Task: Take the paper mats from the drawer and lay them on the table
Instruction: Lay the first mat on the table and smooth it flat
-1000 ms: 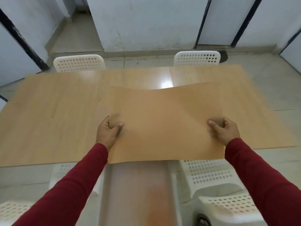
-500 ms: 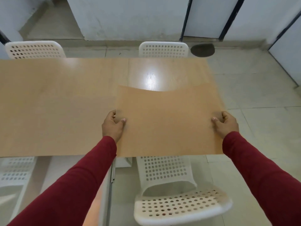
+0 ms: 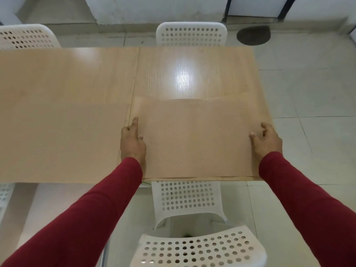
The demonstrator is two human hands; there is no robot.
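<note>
A thin tan rectangular paper mat (image 3: 194,139) lay on the right-hand section of the long light-wood table (image 3: 67,112), its near edge lined up almost exactly with the table's near edge and its right edge close to the table's right end. Its far edge looked slightly lifted or curled, so the sheet was probably not yet fully flat.

The left hand (image 3: 133,140) sat at the mat's left edge, thumb on top of the sheet and index finger stretched along the edge toward the far side; whether the other fingers were under the paper could not be told. The right hand (image 3: 266,139) held the right edge in a light, narrow pinch, thumb on top and fingers curled around the side. Holding both short edges kept the limp paper stretched so that it would settle square rather than buckle, and the straight index finger seemed to act as a guide for alignment beside the seam between the table's two panels.

The placement faced a white perforated plastic chair (image 3: 190,218) tucked in at the near side, with a matching chair (image 3: 191,33) opposite at the far side, which suggested the mat marked a seat's place. Another white chair (image 3: 27,38) stood far left. The drawer was out of view, so how many mats remained could not be judged.
</note>
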